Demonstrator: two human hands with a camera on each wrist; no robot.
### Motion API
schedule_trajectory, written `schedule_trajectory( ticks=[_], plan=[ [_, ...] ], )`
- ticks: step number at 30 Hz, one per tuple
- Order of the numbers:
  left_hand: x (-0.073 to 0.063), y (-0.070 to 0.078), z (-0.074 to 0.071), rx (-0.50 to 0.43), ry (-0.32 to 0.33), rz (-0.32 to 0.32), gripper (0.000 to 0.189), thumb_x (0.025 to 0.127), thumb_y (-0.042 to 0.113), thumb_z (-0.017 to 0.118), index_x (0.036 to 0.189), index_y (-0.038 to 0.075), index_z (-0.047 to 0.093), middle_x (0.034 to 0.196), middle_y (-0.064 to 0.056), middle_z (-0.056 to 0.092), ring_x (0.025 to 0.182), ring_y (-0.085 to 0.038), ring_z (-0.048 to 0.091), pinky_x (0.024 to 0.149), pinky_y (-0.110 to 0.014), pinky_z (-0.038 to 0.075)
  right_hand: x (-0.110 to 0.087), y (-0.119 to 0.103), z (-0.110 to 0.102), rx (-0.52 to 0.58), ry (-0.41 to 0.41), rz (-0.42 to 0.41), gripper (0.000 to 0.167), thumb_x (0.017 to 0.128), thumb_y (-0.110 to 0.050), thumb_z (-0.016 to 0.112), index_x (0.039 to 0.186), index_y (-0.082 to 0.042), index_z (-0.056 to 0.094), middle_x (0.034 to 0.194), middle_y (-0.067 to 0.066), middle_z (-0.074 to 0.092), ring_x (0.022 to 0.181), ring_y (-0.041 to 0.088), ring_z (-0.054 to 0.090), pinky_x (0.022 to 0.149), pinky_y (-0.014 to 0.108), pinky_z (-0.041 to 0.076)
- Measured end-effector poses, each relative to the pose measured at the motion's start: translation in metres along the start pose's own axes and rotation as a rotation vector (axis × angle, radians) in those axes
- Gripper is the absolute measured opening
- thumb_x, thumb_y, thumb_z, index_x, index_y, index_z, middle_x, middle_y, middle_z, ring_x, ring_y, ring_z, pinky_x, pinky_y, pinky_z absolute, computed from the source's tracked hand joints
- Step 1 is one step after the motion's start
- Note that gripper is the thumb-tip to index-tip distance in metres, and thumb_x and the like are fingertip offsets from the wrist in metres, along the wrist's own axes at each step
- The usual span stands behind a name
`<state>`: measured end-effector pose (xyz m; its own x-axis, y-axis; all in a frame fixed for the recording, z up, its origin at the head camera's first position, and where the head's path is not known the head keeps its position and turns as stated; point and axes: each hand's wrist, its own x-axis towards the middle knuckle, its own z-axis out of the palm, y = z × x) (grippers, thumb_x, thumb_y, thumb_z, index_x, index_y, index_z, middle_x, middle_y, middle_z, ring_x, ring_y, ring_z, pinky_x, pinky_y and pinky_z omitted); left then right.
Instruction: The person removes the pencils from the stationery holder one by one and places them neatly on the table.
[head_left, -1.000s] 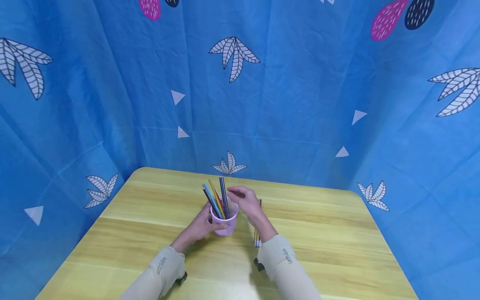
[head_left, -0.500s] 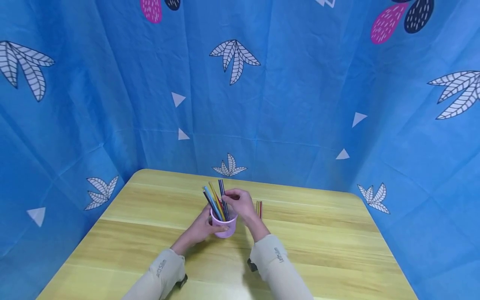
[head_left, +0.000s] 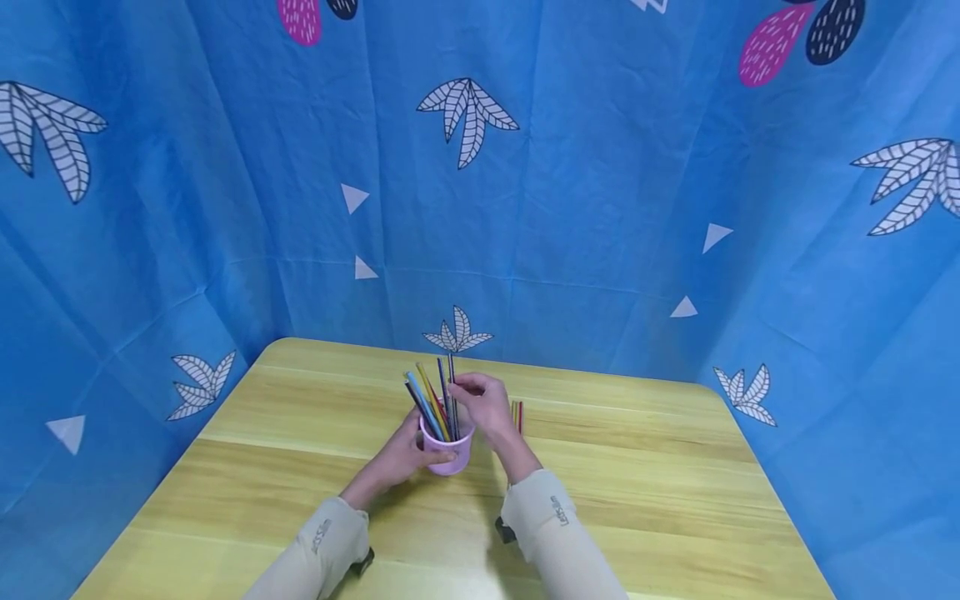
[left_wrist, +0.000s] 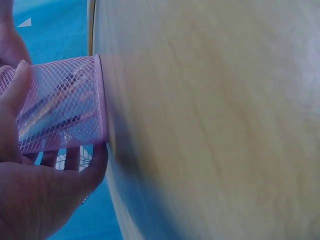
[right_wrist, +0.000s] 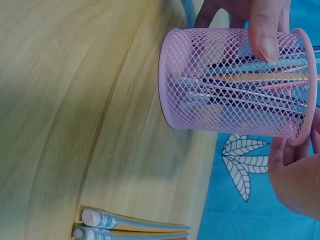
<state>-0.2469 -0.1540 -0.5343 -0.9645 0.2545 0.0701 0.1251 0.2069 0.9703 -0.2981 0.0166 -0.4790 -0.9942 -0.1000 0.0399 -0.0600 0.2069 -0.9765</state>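
Observation:
A pink mesh pencil cup stands upright on the wooden table. My left hand grips it round the side, with the thumb across its front; in the left wrist view the fingers curl beneath the mesh wall. Several pencils lean in the cup, among them a light blue one and a yellow one. Over the rim, my right hand pinches a dark blue striped pencil between thumb and fingers. Another dark pencil stands just left of it.
To the right of my right hand lie several pencils, partly hidden by the forearm. Their white eraser ends show in the right wrist view. A blue patterned curtain surrounds the table.
My right hand has come left from beside the cup to the dark pencils. One of them now stands apart from the other, tipped to the right. The left hand stays on the cup.

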Motion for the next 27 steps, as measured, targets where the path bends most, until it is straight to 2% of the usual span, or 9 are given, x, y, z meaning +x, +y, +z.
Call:
schedule_trajectory(
  ticks=[8, 17, 27],
  plan=[
    [0.000, 0.000, -0.001, -0.023, -0.004, -0.005, 0.108, 0.083, 0.011, 0.087, 0.165, 0.011, 0.017, 0.164, -0.018, 0.036, 0.148, -0.041, 0.039, 0.123, -0.063, 0.030, 0.000, -0.007, -0.006, 0.036, 0.055, -0.047, 0.024, 0.096, -0.014, 0.073, 0.118, -0.003, 0.074, 0.110, 0.013, 0.073, 0.095, 0.016, 0.066, 0.086, 0.027, 0.060],
    [-0.001, 0.002, -0.001, -0.024, 0.000, -0.012, 0.103, 0.084, 0.011, 0.085, 0.164, 0.015, 0.021, 0.162, -0.017, 0.039, 0.142, -0.040, 0.047, 0.118, -0.059, 0.041, 0.002, -0.012, -0.010, 0.089, 0.067, -0.070, 0.027, 0.100, -0.015, 0.069, 0.124, -0.003, 0.071, 0.112, 0.016, 0.074, 0.087, 0.017, 0.071, 0.086, 0.032, 0.064],
    [-0.001, 0.003, 0.001, -0.017, 0.013, -0.020, 0.101, 0.083, 0.011, 0.086, 0.163, 0.009, 0.025, 0.160, -0.020, 0.041, 0.143, -0.041, 0.045, 0.118, -0.060, 0.041, 0.003, -0.016, -0.017, 0.188, 0.103, -0.119, 0.025, 0.101, -0.009, 0.065, 0.123, 0.003, 0.069, 0.117, 0.020, 0.072, 0.091, 0.016, 0.069, 0.084, 0.032, 0.065]
  ],
)
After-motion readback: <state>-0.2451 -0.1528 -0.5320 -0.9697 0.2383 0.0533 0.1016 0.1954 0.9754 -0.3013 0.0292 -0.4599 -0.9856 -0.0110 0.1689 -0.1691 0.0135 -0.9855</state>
